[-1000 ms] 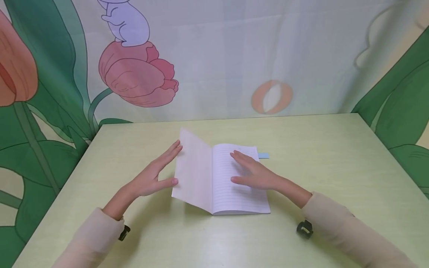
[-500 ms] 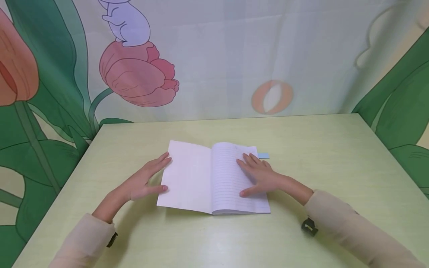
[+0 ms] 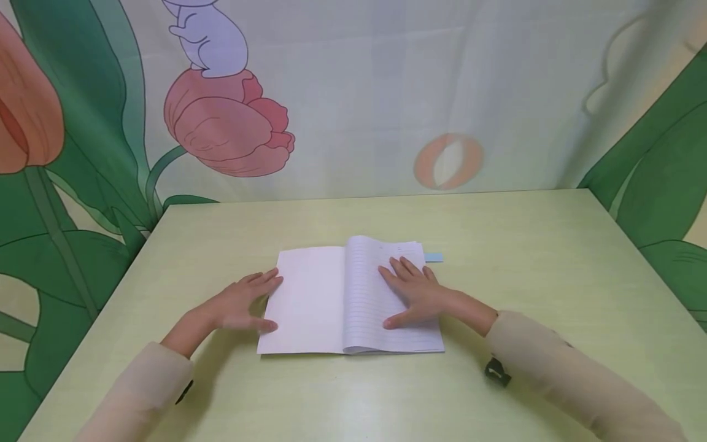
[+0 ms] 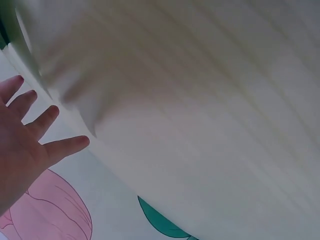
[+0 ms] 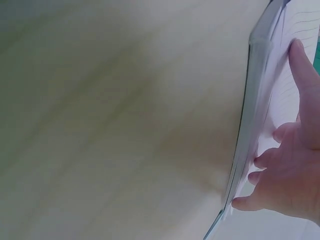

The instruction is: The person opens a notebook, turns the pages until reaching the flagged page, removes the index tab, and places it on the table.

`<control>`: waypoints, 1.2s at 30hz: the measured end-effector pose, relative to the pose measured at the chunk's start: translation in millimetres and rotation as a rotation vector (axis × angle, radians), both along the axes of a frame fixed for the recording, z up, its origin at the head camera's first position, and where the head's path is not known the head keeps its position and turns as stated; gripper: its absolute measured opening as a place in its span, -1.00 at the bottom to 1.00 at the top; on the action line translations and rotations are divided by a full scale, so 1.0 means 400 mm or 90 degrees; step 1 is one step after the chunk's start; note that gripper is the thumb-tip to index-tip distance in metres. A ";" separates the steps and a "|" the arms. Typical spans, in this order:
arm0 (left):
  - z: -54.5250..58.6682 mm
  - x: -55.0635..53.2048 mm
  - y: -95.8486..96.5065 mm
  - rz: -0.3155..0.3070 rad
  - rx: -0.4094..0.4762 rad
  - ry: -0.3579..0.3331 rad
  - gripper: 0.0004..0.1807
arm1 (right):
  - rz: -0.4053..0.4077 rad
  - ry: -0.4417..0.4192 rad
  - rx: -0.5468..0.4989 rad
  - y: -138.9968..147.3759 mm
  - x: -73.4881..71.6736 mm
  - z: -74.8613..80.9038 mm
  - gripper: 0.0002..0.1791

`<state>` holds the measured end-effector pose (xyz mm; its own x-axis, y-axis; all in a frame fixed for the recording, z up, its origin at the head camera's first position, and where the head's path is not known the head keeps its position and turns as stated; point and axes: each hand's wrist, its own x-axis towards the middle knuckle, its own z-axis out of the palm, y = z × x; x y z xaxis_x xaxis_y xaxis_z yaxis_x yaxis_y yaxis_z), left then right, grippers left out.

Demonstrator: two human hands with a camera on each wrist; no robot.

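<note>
An open notebook (image 3: 312,301) lies on the table, its left side blank white and its right side a lined page (image 3: 361,294) that bulges near the spine. My left hand (image 3: 240,304) is at the notebook's left edge, fingers spread and fingertips on the border of the blank side. In the left wrist view the same hand (image 4: 25,135) shows straight, parted fingers. My right hand (image 3: 417,298) rests spread on the lined page. The right wrist view shows that hand (image 5: 295,160) along the thick page edge (image 5: 252,120). A light blue tab (image 3: 434,257) sticks out at the upper right.
The pale wooden table (image 3: 353,399) ends at a back edge against a printed curtain (image 3: 353,98) with flowers and a rabbit. Black wrist devices (image 3: 497,372) hang beneath the sleeves (image 3: 569,374).
The left side of the notebook has swung down from raised to flat on the table, with my left hand following it left and down. My right hand has settled lower on the lined page.
</note>
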<state>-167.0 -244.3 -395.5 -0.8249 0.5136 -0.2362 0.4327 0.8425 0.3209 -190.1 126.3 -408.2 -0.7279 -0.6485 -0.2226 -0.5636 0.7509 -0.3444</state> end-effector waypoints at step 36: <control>0.008 -0.013 0.028 0.070 0.231 -0.105 -0.19 | 0.123 -0.014 0.057 -0.216 0.079 0.028 -0.06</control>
